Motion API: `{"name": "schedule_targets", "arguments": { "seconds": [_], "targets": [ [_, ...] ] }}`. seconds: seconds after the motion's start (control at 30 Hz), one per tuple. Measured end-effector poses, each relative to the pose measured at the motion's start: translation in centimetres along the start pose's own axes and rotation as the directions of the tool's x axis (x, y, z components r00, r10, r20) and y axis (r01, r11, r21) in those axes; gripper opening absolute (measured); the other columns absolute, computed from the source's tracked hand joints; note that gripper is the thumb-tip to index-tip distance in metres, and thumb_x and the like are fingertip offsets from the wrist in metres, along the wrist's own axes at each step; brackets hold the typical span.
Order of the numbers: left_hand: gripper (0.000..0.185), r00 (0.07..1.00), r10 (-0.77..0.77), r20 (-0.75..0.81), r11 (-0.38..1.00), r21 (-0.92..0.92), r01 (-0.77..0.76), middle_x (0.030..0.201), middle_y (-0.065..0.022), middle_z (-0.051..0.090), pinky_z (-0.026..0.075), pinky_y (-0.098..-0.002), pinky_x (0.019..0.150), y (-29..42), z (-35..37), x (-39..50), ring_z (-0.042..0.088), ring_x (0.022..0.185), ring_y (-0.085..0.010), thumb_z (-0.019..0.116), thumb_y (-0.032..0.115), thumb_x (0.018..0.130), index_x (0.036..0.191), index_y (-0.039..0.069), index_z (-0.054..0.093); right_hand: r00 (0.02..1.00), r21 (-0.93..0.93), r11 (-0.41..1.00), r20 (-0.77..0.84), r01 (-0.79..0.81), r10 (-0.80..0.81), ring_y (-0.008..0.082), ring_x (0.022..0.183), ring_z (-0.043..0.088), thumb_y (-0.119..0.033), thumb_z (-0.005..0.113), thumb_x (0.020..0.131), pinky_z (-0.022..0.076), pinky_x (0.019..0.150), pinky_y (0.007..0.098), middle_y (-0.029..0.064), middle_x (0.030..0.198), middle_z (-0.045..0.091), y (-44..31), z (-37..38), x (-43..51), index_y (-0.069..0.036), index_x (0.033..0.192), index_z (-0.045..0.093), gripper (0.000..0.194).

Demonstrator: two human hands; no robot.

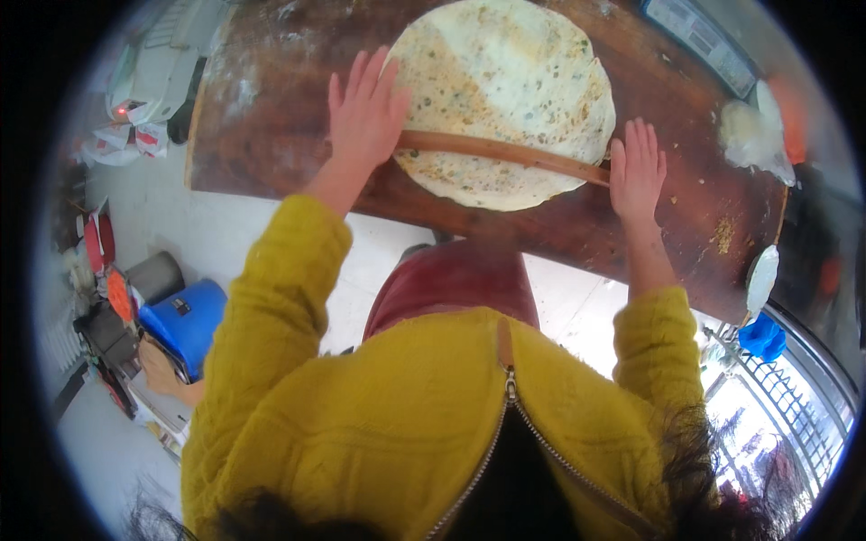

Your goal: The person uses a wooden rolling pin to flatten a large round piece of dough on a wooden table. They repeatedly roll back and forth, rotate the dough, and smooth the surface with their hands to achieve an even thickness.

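Observation:
A large round flatbread dough (pixel 500 81), speckled with green bits and browned filling, lies spread on a dark wooden table (pixel 270 135). Across its near part rests a thin wooden rolling pin (pixel 500 150), tilted slightly down to the right. Over the pin's left end is my left hand (pixel 369 108), palm down, its fingers stretched forward beside the dough's edge. My right hand (pixel 637 169) lies at the other end in the same way, fingers straight. Both palms hide the pin's tips.
Crumbs (pixel 724 233) are scattered on the table's right side, near a clear plastic bag (pixel 747 135). A flat framed case (pixel 703 40) stands at the far right. A white appliance (pixel 152 88) is beyond the left edge. Down left is a blue bin (pixel 186 321).

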State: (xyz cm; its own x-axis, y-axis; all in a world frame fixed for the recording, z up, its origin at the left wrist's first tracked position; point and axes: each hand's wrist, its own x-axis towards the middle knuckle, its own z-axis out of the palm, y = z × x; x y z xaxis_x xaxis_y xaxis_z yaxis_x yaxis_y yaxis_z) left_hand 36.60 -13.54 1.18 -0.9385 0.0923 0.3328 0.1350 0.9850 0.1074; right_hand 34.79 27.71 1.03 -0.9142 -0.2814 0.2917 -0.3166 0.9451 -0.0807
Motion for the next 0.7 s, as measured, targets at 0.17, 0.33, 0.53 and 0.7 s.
{"name": "schedule_targets", "arguments": {
  "seconds": [0.17,0.33,0.53,0.7],
  "targets": [
    [0.055,0.992,0.007,0.126,0.999,0.045,-0.013,0.154,-0.0067,0.038,0.021,-0.0585,0.114,0.7,-0.2,-2.0,0.032,0.143,-0.0284,0.049,0.042,0.097,0.142,0.011,0.047,0.976,-0.117,0.987,0.175,-0.109,0.128,0.0275,0.143,0.033,-0.043,0.045,0.099,0.0259,0.113,0.0547,0.0109,0.152,0.041,-1.8,-0.3,-3.3,-0.005,0.143,0.045,0.058],
    [0.052,0.954,0.07,0.291,0.997,0.015,-0.078,0.156,-0.006,0.035,0.019,-0.0573,0.115,0.6,-2.4,-5.1,0.029,0.145,-0.0274,0.044,0.039,0.1,0.144,0.011,0.045,0.897,-0.103,0.971,0.373,-0.214,0.237,0.028,0.142,0.035,-0.042,0.044,0.1,0.0263,0.113,0.0538,0.0125,0.15,0.043,-3.1,-2.4,-7.6,-0.003,0.142,0.046,0.057],
    [0.056,0.991,0.047,0.129,0.996,0.07,-0.056,0.156,-0.0063,0.035,0.019,-0.0575,0.115,0.3,-1.8,-2.6,0.03,0.145,-0.027,0.049,0.041,0.098,0.144,0.009,0.044,0.978,-0.188,0.98,0.185,-0.064,0.099,0.026,0.143,0.033,-0.04,0.039,0.102,0.024,0.114,0.0488,0.0093,0.153,0.039,-3.3,-1.6,-6.0,-0.006,0.146,0.04,0.055],
    [0.062,0.976,0.081,0.201,0.996,0.005,-0.084,0.155,-0.0078,0.036,0.021,-0.0557,0.114,-0.1,-2.2,-7.1,0.03,0.145,-0.0255,0.055,0.044,0.094,0.143,0.008,0.045,0.961,-0.043,0.989,0.234,-0.141,0.147,0.0303,0.137,0.041,-0.04,0.059,0.092,0.027,0.113,0.0532,0.0123,0.147,0.047,-4.9,-2.6,-10.6,-0.004,0.14,0.047,0.061]
  ]
}}
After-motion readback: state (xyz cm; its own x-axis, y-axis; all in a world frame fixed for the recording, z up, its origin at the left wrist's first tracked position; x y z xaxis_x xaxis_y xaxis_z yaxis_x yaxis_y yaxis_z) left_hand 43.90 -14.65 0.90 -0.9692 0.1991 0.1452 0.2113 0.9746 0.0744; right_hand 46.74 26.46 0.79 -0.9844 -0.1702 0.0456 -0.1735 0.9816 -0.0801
